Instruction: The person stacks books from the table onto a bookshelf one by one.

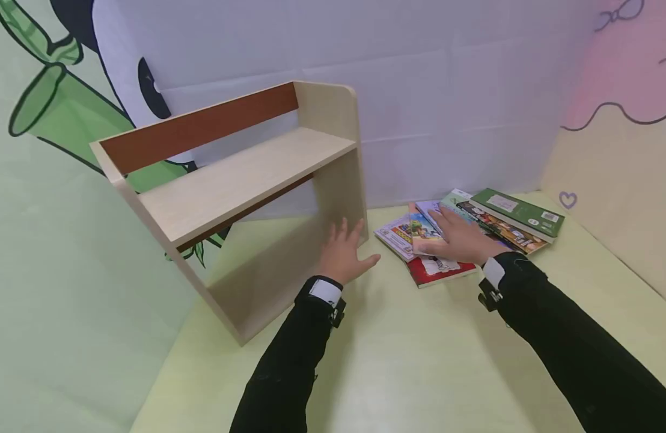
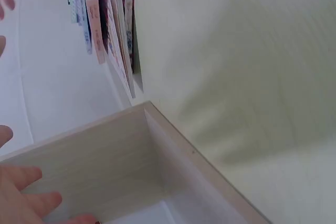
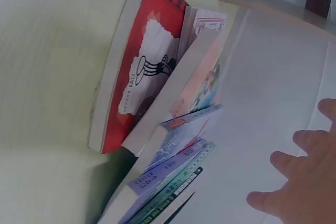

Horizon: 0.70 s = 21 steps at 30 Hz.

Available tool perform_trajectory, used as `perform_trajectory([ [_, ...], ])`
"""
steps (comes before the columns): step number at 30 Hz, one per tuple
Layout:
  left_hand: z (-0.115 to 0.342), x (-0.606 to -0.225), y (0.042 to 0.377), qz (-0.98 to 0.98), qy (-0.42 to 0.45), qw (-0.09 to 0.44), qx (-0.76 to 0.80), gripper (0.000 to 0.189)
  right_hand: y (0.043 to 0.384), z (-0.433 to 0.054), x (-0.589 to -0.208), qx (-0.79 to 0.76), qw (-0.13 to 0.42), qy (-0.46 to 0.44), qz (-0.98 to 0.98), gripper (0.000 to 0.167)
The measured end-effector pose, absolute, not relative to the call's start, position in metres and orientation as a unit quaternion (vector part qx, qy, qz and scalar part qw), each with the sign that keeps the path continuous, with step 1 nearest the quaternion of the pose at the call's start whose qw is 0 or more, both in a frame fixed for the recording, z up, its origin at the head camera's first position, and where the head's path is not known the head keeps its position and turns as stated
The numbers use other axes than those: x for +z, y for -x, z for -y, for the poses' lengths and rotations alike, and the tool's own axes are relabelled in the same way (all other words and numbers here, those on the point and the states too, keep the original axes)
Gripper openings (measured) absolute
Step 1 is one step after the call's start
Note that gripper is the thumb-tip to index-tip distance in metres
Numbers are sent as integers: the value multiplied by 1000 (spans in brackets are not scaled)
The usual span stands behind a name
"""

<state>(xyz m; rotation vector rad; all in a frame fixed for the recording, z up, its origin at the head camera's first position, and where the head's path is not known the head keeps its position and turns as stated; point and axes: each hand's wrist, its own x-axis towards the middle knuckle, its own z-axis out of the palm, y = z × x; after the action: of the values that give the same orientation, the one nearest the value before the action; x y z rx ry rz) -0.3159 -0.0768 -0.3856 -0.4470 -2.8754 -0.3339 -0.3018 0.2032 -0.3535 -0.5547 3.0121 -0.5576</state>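
A small two-tier wooden bookshelf (image 1: pixel 246 174) with brown back slats stands on the left of the table. My left hand (image 1: pixel 341 255) is by its right end, fingers spread and holding nothing; the left wrist view shows this hand (image 2: pixel 21 195) over the shelf's pale boards (image 2: pixel 121 150). My right hand (image 1: pixel 463 237) hovers over a fanned pile of books, fingers spread. In the right wrist view that hand (image 3: pixel 310 171) looks apart from the books. The pile has a red book (image 1: pixel 441 270) in front, a purple-covered book (image 1: pixel 395 237) at left and a green book (image 1: pixel 519 210) on top at right.
The pale yellow-green table (image 1: pixel 409 361) reaches toward me in front of the shelf and books. Behind it hangs a lilac printed cloth (image 1: pixel 430 108), with a green cloth wall (image 1: pixel 68 270) at left and a beige one (image 1: pixel 625 198) at right.
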Motion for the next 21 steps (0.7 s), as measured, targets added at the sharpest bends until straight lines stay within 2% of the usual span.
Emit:
perform_trajectory([
  [12, 67, -404, 296, 954, 207, 105, -192, 73, 303, -242, -382, -195, 61, 129, -970, 95],
  [21, 71, -424, 283, 942, 196, 85, -258, 63, 319, -315, -393, -166, 20, 97, -981, 84],
])
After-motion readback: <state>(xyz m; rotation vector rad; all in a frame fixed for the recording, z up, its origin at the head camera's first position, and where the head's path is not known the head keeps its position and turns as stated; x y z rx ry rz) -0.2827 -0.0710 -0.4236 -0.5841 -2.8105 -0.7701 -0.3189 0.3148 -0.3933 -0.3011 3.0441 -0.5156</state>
